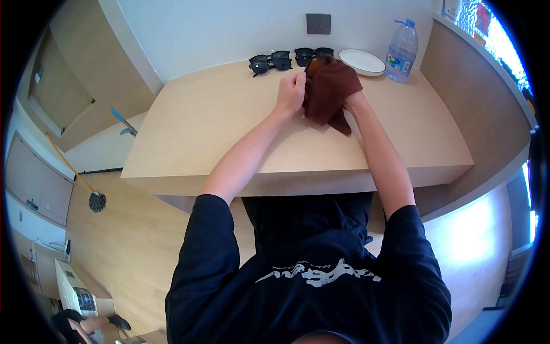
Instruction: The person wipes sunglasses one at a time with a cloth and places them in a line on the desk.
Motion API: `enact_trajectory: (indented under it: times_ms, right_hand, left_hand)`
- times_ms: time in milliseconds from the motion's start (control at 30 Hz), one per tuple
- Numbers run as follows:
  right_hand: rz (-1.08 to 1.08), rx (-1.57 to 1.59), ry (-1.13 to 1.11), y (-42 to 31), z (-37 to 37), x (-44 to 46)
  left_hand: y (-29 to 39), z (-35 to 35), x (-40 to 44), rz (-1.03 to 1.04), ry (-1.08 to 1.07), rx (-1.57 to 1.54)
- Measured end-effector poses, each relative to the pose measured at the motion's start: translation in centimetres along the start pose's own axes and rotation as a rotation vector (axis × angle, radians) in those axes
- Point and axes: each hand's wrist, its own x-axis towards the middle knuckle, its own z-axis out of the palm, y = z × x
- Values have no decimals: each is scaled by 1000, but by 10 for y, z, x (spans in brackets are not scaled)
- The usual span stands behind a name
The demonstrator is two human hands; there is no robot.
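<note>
A dark brown cloth [331, 92] is bunched over the desk, with its lower corner hanging toward the front edge. My left hand [291, 92] is closed at the cloth's left side; an amber-brown item partly shows between hand and cloth, too covered to name. Most of my right hand [353, 101] is hidden beneath the cloth's right side, its fingers out of sight. Behind the cloth lie two pairs of dark sunglasses, one [270, 62] to the left and another [313, 54] nearer the cloth. A white oval plate [362, 62] rests behind and to the right.
The light wooden desk [217, 126] meets a wall with a socket [318, 24]. A plastic bottle [402, 50] stands beside the plate, near the right side panel [481, 86]. On the floor at left is a mop [97, 200]; part of another person [91, 324] shows at lower left.
</note>
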Motion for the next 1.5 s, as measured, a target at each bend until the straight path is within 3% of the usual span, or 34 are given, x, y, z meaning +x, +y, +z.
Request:
enact_trajectory:
  times_ms: [33, 67, 100, 133, 167, 233, 267, 333, 400, 467, 533, 567, 667, 700, 767, 833, 900, 933, 967, 1067, 1200, 1300, 1367, 1500]
  right_hand:
    - [155, 230, -37, 1, 1, 3]
    - [154, 230, -39, 4, 1, 1]
    - [61, 26, -32, 7, 0, 0]
    - [-33, -177, -24, 6, -4, -2]
    - [-32, -179, -24, 2, -5, -2]
    - [415, 309, 234, -8, -4, -3]
    - [415, 308, 234, 0, 0, -1]
    - [269, -177, -27, 13, 4, 5]
    - [352, -120, -66, 17, 0, 8]
    - [438, -63, -103, 18, 3, 6]
    - [517, 768, 212, 16, 15, -6]
    - [513, 764, 211, 15, 20, -7]
    - [761, 1361, 33, -7, 23, -11]
    - [755, 1356, 38, -5, 31, -12]
    - [310, 976, -83, -1, 46, -16]
    - [250, 894, -175, -13, 15, -17]
    - [-245, 27, -347, -41, -29, -15]
    - [-171, 454, -164, -14, 10, -18]
    - [-169, 447, -162, -12, 8, -18]
    - [-228, -5, -245, -27, -6, -15]
    - [-102, -22, -335, -45, -29, -10]
    - [17, 170, -244, -18, 12, -14]
    - [-12, 803, -49, -3, 34, -17]
    - [43, 556, -253, -13, 19, -18]
  left_hand:
    - [-4, 0, 1, -1, 1, -1]
    - [-9, 1, 2, 93, -19, 91]
    - [-13, 1, 2, 186, -39, 183]
    - [-17, 5, 2, 186, -39, 183]
    - [-22, 9, 2, 97, -84, 93]
    - [-20, 11, 1, 10, -130, 1]
    - [-12, 10, -1, -109, -221, -85]
    - [-9, 8, -1, -226, -308, -174]
    - [-19, 8, 6, -123, -132, -122]
    - [-16, 0, 11, -167, -148, -246]
    - [-14, -1, 15, -209, -165, -370]
    - [-14, 0, 16, -213, -131, -392]
    - [-6, 2, 8, -262, -104, -465]
    - [0, 5, 7, -304, -114, -515]
    - [-12, 6, 11, -306, -110, -472]
    - [-12, 4, 8, -381, -170, -585]
    - [-6, 4, 7, -385, -188, -610]
    - [-7, 5, 7, -382, -191, -618]
    - [-9, 4, 7, -381, -193, -625]
    - [-20, 2, 11, -374, -209, -605]
    - [-29, 1, 13, -396, -166, -590]
    - [-34, 1, 14, -410, -185, -623]
    - [-30, 2, 13, -333, -226, -654]
    - [-24, 1, 14, -316, -200, -660]
